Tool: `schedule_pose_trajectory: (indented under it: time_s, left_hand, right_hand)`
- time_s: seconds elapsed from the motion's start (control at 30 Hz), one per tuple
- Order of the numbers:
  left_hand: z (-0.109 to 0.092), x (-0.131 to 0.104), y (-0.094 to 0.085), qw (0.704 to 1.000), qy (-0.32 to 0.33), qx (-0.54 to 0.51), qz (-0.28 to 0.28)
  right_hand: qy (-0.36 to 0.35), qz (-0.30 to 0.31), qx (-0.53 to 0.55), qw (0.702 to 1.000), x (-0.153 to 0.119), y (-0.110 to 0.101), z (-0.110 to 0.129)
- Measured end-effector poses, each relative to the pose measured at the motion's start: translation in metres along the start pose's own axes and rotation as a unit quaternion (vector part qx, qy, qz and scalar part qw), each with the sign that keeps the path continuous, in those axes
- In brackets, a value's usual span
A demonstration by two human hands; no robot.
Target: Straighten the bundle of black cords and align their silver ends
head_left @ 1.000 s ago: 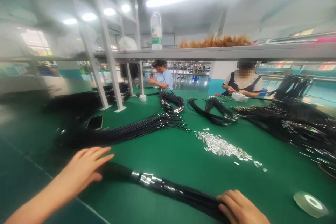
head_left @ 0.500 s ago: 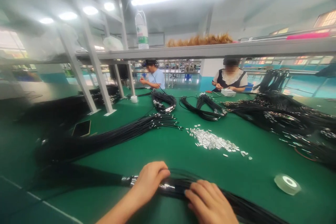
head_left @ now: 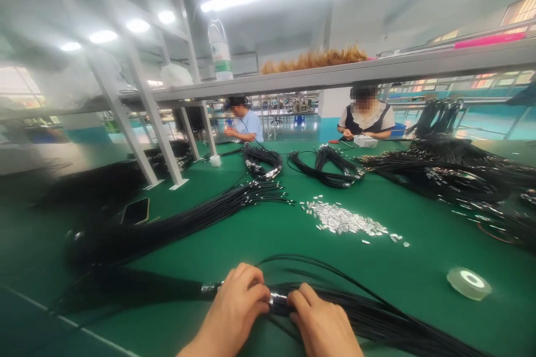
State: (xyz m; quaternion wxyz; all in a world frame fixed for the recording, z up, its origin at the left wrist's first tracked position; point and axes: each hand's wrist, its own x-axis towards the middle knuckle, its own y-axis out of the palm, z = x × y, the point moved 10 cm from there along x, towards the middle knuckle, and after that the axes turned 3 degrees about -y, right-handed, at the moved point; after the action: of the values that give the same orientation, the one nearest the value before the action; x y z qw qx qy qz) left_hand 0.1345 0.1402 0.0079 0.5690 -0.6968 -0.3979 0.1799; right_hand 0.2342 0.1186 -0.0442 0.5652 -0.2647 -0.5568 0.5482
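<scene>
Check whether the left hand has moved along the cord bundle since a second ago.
Yes. The left hand slid right along the cord bundle to its silver ferrules, meeting the right hand.

Matt green cloth is being shown on the table [head_left: 268, 234]; shiny metal ferrules [head_left: 343, 223] at one o'clock and glossy black cords [head_left: 377, 318] are being lit.

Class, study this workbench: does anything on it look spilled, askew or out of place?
Small silver metal pieces lie scattered loose across the green table, with no tray around them, a few strays trailing to the right. A phone lies beside black cord bundles. Nothing looks damaged.
</scene>
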Motion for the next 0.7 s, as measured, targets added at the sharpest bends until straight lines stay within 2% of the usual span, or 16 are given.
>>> schedule_pose_trajectory:
  time_s: [0.1,0.2,0.33,0.43,0.5,0.57,0.63,0.7]
  left_hand:
    - [-0.004,0.001,0.006,0.996,0.049,0.062,-0.049]
    - [-0.004,-0.002,0.007,0.993,0.065,0.071,-0.072]
    - [-0.012,-0.006,-0.007,0.989,0.077,0.068,-0.104]
    - [-0.014,-0.007,-0.013,0.99,0.096,0.052,-0.088]
    - [-0.005,-0.01,-0.016,0.992,0.091,0.05,-0.071]
    - [0.011,-0.016,-0.021,0.995,0.062,0.049,-0.058]
    - [0.028,-0.021,-0.026,0.998,0.016,0.034,-0.047]
    - [0.038,-0.023,-0.029,0.999,-0.036,-0.004,-0.035]
  right_hand:
    - [0.016,-0.085,-0.029,0.996,0.008,-0.016,0.007]
    - [0.027,-0.167,-0.021,0.985,0.01,-0.028,0.009]
    - [-0.001,-0.203,0.029,0.979,0.011,-0.037,0.011]
    - [-0.025,-0.213,0.087,0.973,0.008,-0.042,0.011]
    - [-0.015,-0.222,0.111,0.968,0.003,-0.044,0.007]
    - [0.006,-0.191,0.139,0.972,0.001,-0.038,0.001]
    - [0.035,-0.113,0.167,0.979,0.001,-0.024,-0.006]
    - [0.067,-0.04,0.14,0.987,0.0,-0.013,-0.014]
